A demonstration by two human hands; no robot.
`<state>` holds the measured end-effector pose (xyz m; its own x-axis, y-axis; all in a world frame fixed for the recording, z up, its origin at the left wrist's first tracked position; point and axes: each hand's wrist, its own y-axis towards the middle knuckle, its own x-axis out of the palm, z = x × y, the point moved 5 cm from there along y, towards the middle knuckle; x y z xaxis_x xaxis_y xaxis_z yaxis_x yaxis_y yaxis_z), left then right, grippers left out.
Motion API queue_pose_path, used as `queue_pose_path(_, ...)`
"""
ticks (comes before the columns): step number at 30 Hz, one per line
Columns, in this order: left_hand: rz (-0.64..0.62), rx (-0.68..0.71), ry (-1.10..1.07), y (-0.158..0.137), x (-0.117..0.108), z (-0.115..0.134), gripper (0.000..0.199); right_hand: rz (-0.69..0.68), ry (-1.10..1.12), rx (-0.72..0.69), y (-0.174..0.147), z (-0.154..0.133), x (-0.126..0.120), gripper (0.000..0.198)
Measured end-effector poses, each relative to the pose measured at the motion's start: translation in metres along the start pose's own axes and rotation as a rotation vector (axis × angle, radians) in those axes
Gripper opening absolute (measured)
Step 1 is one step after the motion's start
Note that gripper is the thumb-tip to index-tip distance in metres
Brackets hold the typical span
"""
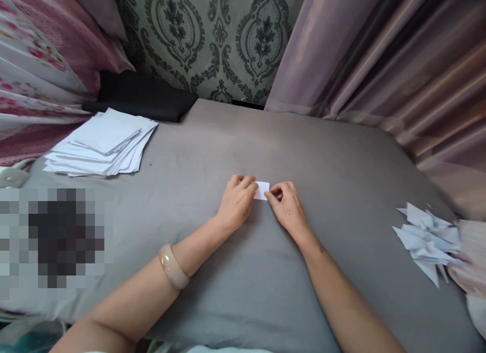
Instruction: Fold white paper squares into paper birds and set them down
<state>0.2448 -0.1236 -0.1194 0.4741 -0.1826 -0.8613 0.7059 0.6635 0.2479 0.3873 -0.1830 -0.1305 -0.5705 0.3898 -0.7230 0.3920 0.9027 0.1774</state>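
A small white piece of paper (261, 191) lies on the grey cloth surface between my two hands. My left hand (237, 201) rests over its left end, fingers curled down and partly covering it. At the paper's right edge, the thumb and forefinger of my right hand (287, 207) are closed in a pinch. A pale bangle circles my left forearm. How the paper is folded is too small to tell.
A stack of white paper sheets (102, 140) sits at the left, in front of a folded black cloth (144, 95). Several folded paper shapes (429, 241) are piled at the right edge. Curtains (341, 54) hang behind on the right; a blurred patch covers the lower left.
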Motion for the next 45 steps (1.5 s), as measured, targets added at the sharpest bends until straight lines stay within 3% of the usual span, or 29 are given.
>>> queue_pose_path(6, -0.113, 0.044, 0.026, -0.002, 0.002, -0.001, 0.031, -0.104, -0.050, -0.219, -0.006, -0.019, 0.002, 0.015)
queue_pose_path(14, -0.043, -0.102, -0.174, 0.000, 0.007, -0.026, 0.028, -0.040, -0.020, -0.074, -0.002, -0.013, 0.007, 0.016)
queue_pose_path(22, -0.096, -0.125, -0.250, 0.000, 0.000, -0.023, 0.028, -0.094, 0.098, -0.018, 0.004, -0.002, 0.005, 0.012)
queue_pose_path(31, -0.048, -0.016, -0.114, -0.001, 0.000, -0.021, 0.032, -0.005, 0.157, 0.019, 0.002, 0.005, -0.005, 0.024)
queue_pose_path(34, -0.014, 0.109, -0.021, 0.000, -0.002, -0.013, 0.021, 0.028, 0.224, 0.062, 0.001, 0.008, -0.005, 0.027)
queue_pose_path(38, -0.001, 0.263, 0.054, -0.001, -0.008, 0.002, 0.024, 0.101, 0.326, 0.085, 0.001, 0.011, -0.007, 0.025)
queue_pose_path(41, 0.156, 0.104, -0.125, 0.001, -0.021, -0.001, 0.026, 0.153, 0.418, 0.060, 0.000, 0.008, -0.012, 0.023)
queue_pose_path(43, 0.261, -0.091, -0.418, 0.000, -0.026, -0.010, 0.029, 0.118, 0.549, 0.085, -0.002, 0.004, -0.012, 0.031)
queue_pose_path(45, 0.272, -0.240, -0.703, -0.003, -0.022, -0.017, 0.032, 0.025, 0.699, 0.146, -0.005, -0.001, -0.009, 0.041)
